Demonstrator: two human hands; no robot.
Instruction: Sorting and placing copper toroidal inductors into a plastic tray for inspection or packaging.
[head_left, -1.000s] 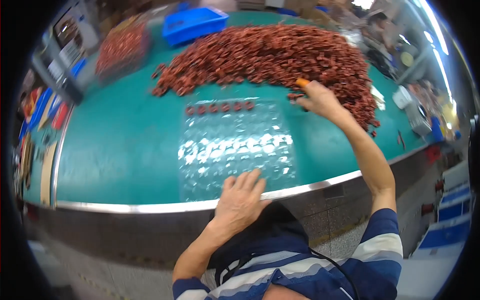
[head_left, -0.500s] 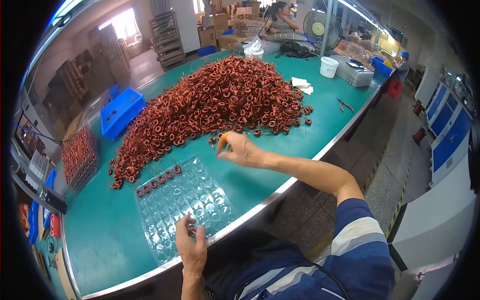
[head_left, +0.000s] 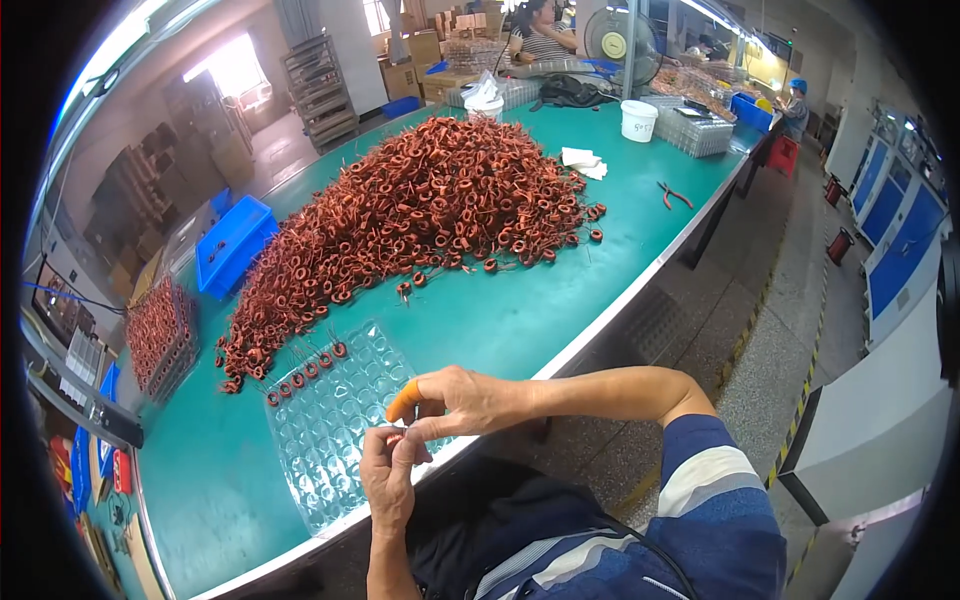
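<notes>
Above the near edge of a clear plastic tray (head_left: 340, 430), my left hand (head_left: 388, 485) pinches a small red-brown toroidal coil (head_left: 396, 437), mostly covered by fingers. My right hand (head_left: 460, 402), with an orange finger cot on one finger, meets it from the right, its fingers closed at the same coil. Exactly what the right fingertips grip is partly hidden. Along the tray's far row sit several wire-wound coils (head_left: 311, 370) with their leads pointing away. Behind the tray spreads a big heap of the same coils (head_left: 430, 190), with a few loose at its front.
A blue bin (head_left: 236, 245) and a stack of filled trays (head_left: 160, 335) stand at the left. Red-handled pliers (head_left: 676, 196), white paper (head_left: 583, 163) and a white bucket (head_left: 638, 120) lie toward the right. The metal table edge (head_left: 600, 338) runs close to my body. Other people sit farther back.
My right hand has come back from the front of the heap toward me and joined my left hand. A coil now shows between the fingers. The view has shifted slightly.
</notes>
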